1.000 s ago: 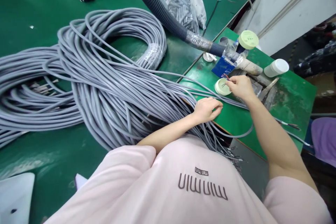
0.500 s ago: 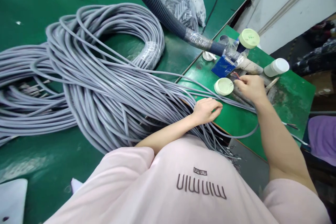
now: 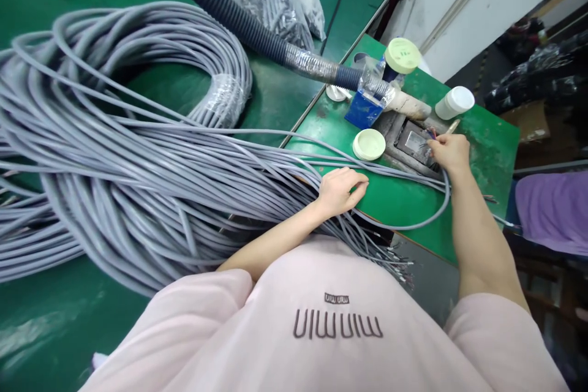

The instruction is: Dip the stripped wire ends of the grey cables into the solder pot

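Over the dark metal block with a silvery plate [image 3: 416, 142], my right hand [image 3: 454, 153] pinches the end of a grey cable [image 3: 425, 220], with thin coloured wires sticking out past the fingertips. The cable loops down from this hand toward the left one. My left hand [image 3: 340, 190] lies on the bundle of grey cables [image 3: 271, 180] at the bench edge, its fingers curled and thumb close to them; what they hold, if anything, is hidden. A pale green round tub [image 3: 369, 144] stands between the hands, left of the block.
A corrugated hose [image 3: 257, 33] reaches down to a blue box [image 3: 365, 109] and a pipe by the block. Around them are a green-lidded jar [image 3: 402, 55] and a white jar [image 3: 454, 102]. A plastic bag [image 3: 275, 0] and coiled cables lie left; purple cloth [image 3: 551, 211] hangs right.
The view has shifted rightward. Relative to the block, my right hand has moved right with the wires, uncovering the silvery plate. The left hand stays on the cables.
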The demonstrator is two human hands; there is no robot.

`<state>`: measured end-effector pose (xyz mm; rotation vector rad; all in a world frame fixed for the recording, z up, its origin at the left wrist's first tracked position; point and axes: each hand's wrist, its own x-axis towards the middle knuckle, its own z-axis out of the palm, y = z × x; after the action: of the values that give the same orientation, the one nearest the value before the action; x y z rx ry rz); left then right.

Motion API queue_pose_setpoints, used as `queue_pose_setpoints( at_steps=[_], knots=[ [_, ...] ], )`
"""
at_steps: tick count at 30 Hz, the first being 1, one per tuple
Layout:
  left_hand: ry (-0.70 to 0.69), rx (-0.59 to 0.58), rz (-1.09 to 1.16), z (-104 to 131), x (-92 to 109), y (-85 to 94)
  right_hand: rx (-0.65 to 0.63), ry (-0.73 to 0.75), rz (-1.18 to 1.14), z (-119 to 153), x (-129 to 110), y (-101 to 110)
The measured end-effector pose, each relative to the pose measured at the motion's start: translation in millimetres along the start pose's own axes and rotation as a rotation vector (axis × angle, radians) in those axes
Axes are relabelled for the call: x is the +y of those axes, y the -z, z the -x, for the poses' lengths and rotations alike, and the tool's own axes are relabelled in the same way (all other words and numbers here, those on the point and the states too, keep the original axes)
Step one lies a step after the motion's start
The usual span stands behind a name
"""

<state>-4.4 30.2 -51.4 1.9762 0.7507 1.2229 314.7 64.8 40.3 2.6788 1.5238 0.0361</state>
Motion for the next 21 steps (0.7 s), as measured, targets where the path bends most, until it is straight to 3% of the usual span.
queue_pose_setpoints(
  at_steps=[21],
  knots=[
    [0.002,0.016,-0.025,0.3,-0.7,-1.9,-0.011,0.017,0.022,-10.0,-3.6,-8.2]
  ],
)
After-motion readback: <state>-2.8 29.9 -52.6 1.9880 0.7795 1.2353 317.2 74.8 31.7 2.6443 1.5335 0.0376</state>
